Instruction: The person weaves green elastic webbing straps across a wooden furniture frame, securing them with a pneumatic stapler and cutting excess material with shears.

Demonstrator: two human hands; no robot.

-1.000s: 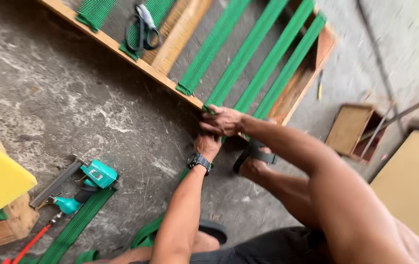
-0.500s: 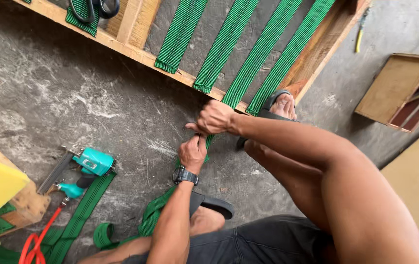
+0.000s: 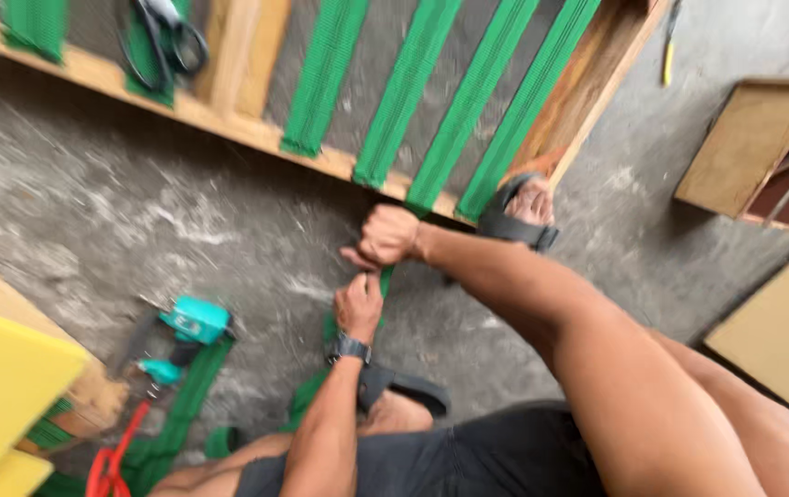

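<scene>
though stained, grey concrete floor [image 3: 118,212]

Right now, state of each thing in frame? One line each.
Left hand: closed on the green webbing strap, wristwatch on.
Right hand: fisted on the same strap, near the frame edge.
Green webbing strap: pulled taut between both hands.
Wooden frame: flat on the floor, four strips stretched across.
Scissors: lying on the frame.
Teal staple gun: on the floor, unheld.

Both hands [image 3: 371,271] lower along green strap [image 3: 383,281].
</scene>
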